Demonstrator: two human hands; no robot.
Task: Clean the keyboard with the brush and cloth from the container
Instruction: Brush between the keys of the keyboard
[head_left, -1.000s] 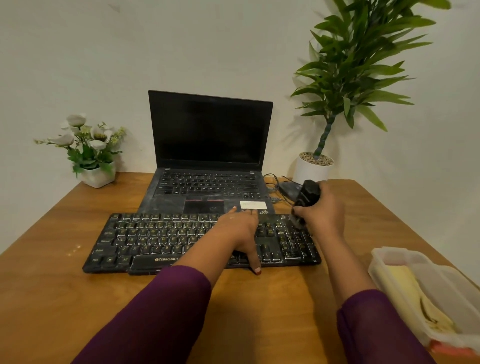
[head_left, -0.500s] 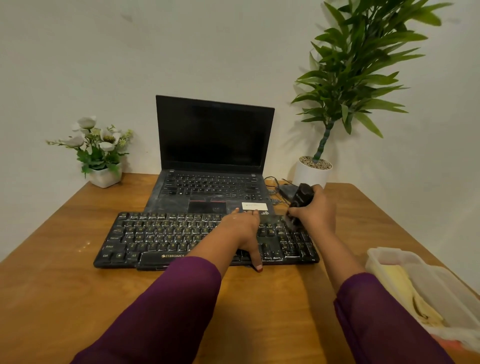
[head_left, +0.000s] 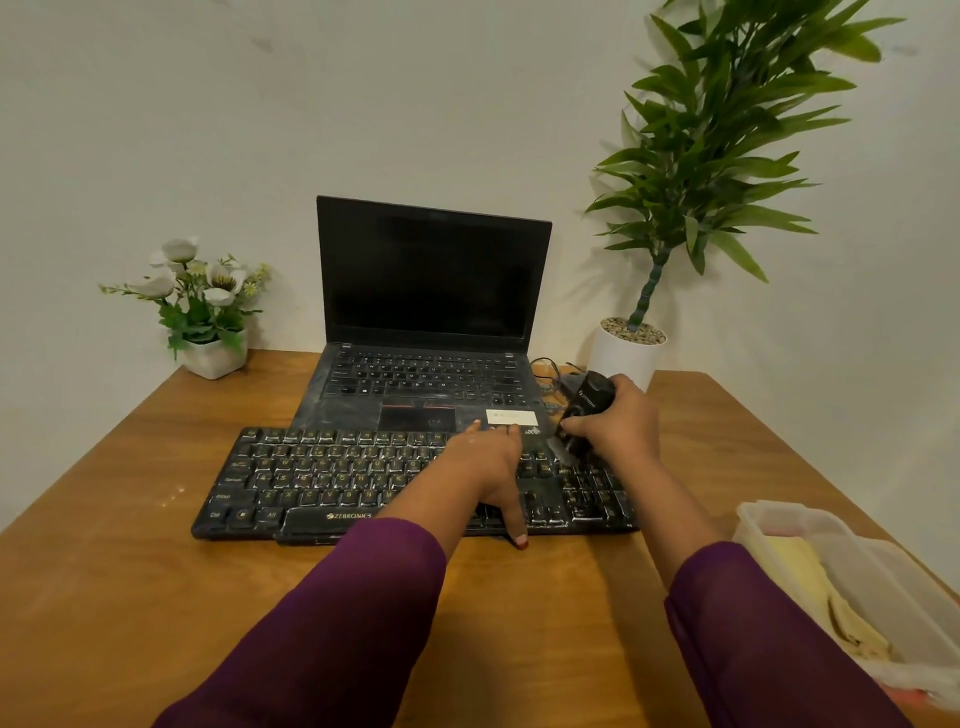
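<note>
Holding the black brush (head_left: 589, 405) tight in my right hand (head_left: 621, 426), I press its bristles on the top rows near the right end of the dusty keyboard (head_left: 337, 478). My left hand (head_left: 488, 462) lies flat on the keys, fingers straight. If I sweep away from me, dust could land on the laptop (head_left: 431, 384) just behind. The yellow cloth (head_left: 800, 571) waits in the container (head_left: 914, 587). Since a second ago the brush slid a little left, toward my left hand, which stayed put.
</note>
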